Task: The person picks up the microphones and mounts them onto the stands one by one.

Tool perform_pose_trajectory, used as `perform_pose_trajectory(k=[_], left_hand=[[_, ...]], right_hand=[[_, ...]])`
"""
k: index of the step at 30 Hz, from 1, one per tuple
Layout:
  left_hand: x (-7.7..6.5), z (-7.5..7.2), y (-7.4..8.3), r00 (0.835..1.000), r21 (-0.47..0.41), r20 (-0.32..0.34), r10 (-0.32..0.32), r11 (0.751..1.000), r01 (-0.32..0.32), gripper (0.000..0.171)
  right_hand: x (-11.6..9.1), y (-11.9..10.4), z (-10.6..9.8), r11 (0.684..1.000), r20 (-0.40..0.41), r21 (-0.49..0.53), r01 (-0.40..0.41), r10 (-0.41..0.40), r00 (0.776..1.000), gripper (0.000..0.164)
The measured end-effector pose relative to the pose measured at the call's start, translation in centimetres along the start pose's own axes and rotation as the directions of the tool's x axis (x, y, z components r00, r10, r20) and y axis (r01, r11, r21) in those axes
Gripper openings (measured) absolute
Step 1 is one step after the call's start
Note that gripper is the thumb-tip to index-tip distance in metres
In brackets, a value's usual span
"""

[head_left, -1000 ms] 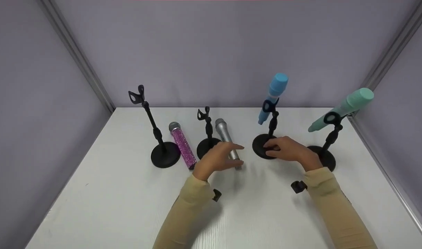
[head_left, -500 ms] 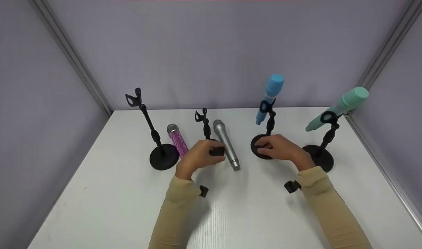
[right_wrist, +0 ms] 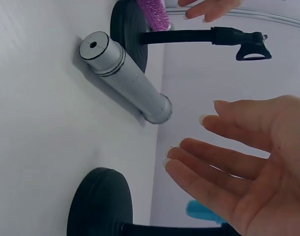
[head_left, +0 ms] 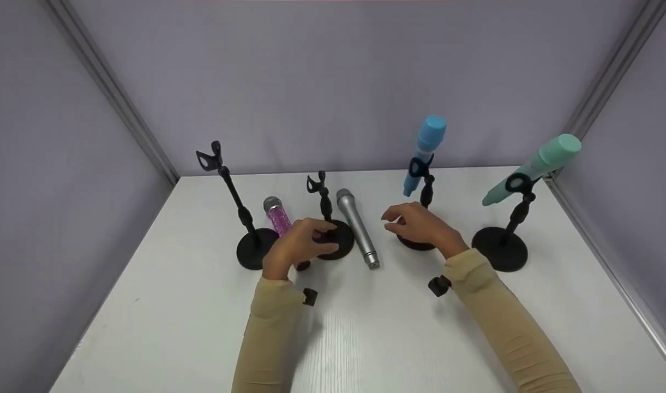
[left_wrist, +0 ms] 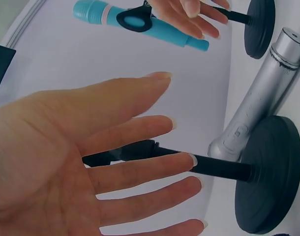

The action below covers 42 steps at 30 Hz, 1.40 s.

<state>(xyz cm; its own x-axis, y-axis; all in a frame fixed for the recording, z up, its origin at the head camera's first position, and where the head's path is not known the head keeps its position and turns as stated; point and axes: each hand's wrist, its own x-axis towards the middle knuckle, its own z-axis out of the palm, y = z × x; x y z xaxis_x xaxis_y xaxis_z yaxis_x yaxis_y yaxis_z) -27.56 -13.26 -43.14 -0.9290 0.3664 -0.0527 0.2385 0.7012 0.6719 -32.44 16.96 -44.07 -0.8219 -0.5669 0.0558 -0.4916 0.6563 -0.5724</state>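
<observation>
My left hand (head_left: 297,245) hovers with fingers extended, holding nothing, beside the base of a short black microphone stand (head_left: 341,240) and over part of a pink glitter microphone (head_left: 279,215). My right hand (head_left: 417,222) is held with relaxed fingers, nothing in them, in front of the stand that carries a blue microphone (head_left: 432,134); it covers part of that stand's base (right_wrist: 103,204). Between the hands a silver microphone (head_left: 358,226) lies on the table, its tail end toward me. The short stand's clip (head_left: 315,184) is vacant.
At the left stands a taller black stand (head_left: 234,191) with a vacant clip. Far right, another stand (head_left: 502,248) holds a mint-green microphone (head_left: 551,158), tilted. Grey walls (head_left: 333,82) enclose the white table (head_left: 174,327) at the back and sides.
My left hand has moved left, from over the silver microphone to beside the short stand. My right hand has come off the blue microphone's stand base, moving left and up.
</observation>
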Motion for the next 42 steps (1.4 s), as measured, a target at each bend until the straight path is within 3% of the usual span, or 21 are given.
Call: perform_pose_trajectory(k=[9,13,20,28,33,38,42], left_hand=[[-0.4,-1.1,-1.0,1.0,0.013,-0.007,-0.026,1.0,0.026,0.046],[-0.5,-1.3,-1.2,0.999,-0.007,-0.006,-0.052,0.999,0.052,0.046],[-0.5,-1.3,-0.9,0.999,-0.023,-0.01,-0.043,0.999,0.043,0.045],[-0.6,-1.1,-1.0,0.999,-0.024,0.004,-0.047,0.999,0.047,0.046],[-0.5,-1.1,-0.9,0.999,-0.034,0.006,-0.037,0.999,0.037,0.048],[-0.6,-1.2,-0.9,0.998,-0.035,0.005,-0.055,0.998,0.055,0.049],[-0.6,-1.0,-1.0,0.997,-0.019,0.007,-0.08,0.997,0.08,0.05]], right_hand=[[4.3,-0.5,3.1,0.997,-0.054,-0.038,-0.069,0.067,0.996,0.031],[6.0,-0.5,4.2,0.991,-0.041,-0.032,-0.129,0.127,0.991,0.036],[8.4,-1.0,4.7,0.951,0.026,0.044,-0.305,0.304,0.952,0.052],[9.3,-0.9,5.5,0.895,0.064,0.144,-0.423,0.418,0.906,0.053],[9.2,-0.9,4.9,0.853,0.146,0.218,-0.475,0.453,0.88,0.054],[8.9,-1.1,4.0,0.829,0.227,0.175,-0.53,0.49,0.842,0.053],[8.8,-1.4,4.1,0.831,0.21,0.122,-0.542,0.512,0.833,0.048]])
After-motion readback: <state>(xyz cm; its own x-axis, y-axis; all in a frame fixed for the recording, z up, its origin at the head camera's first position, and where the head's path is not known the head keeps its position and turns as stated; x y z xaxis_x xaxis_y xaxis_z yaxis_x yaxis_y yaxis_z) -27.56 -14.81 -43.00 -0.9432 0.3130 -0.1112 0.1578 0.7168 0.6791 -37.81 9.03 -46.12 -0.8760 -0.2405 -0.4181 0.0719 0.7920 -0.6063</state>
